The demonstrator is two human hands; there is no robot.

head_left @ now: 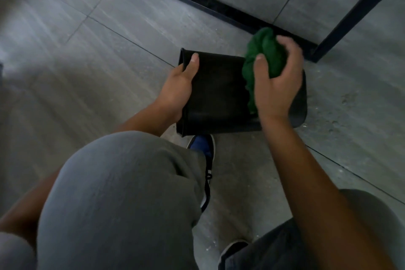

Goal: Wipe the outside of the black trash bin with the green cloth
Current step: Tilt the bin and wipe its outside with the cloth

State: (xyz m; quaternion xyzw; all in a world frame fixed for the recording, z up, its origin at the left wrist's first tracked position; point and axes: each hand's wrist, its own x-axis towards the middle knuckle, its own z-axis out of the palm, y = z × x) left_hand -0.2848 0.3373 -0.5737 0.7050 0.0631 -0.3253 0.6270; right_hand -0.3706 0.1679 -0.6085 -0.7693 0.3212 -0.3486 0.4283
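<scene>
The black trash bin [219,94] lies tilted on its side just above the grey floor, in the middle of the view. My left hand [179,87] grips its left end, thumb on top of the wall and fingers hidden behind the rim. My right hand [278,81] holds the bunched green cloth [265,55] and presses it against the bin's right part. The cloth hangs down over the bin's side under my palm. The bin's right end shows past my right wrist.
A black metal frame [210,4] of a table or stand runs across the floor behind the bin, with an upright leg [350,15] at the right. My knee in grey trousers [122,193] and a blue shoe [203,147] are below the bin.
</scene>
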